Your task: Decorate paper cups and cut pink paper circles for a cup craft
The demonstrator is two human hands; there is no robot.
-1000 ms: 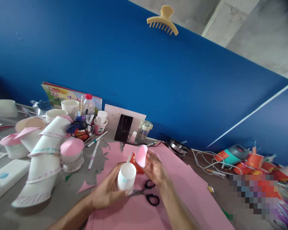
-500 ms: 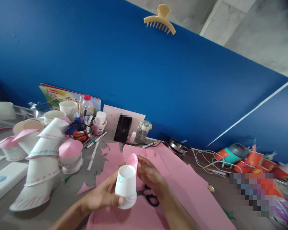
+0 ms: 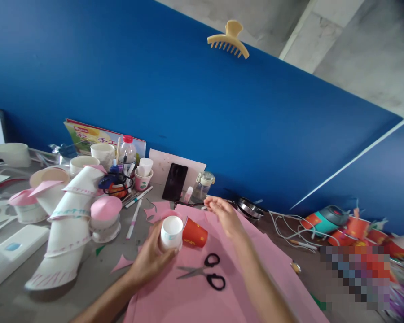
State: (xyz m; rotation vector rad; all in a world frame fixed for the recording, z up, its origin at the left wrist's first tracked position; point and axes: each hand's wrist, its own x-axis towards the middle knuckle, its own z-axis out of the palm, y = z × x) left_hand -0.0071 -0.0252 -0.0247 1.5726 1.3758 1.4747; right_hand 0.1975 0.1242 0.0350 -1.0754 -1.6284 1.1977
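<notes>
My left hand (image 3: 155, 249) is wrapped round a white paper cup (image 3: 171, 233), its round opening facing up. Beside the cup, a red paper cup (image 3: 197, 233) lies tipped on pink paper (image 3: 168, 296). A bit of pink paper shows behind the white cup's rim, partly hidden. Farther back, my right hand (image 3: 224, 215) reaches out with fingers stretched to the left, over a marker of which only the tip (image 3: 204, 207) shows. Whether the fingers touch it I cannot tell. Black-handled scissors (image 3: 207, 271) lie with blades apart in front of the cups.
To the left are a stack of joined white cups (image 3: 65, 229), pink-topped cups (image 3: 106, 208), and a white marker (image 3: 133, 220). A phone (image 3: 175, 181) and a clear bottle (image 3: 204, 184) stand behind. Tape (image 3: 249, 207), cables (image 3: 281, 233) and red cups (image 3: 358, 226) are at right.
My right hand has left the white cup and pink piece and moved back to the right. My left hand has drawn the cup slightly back and left. The scissors and red cup are uncovered.
</notes>
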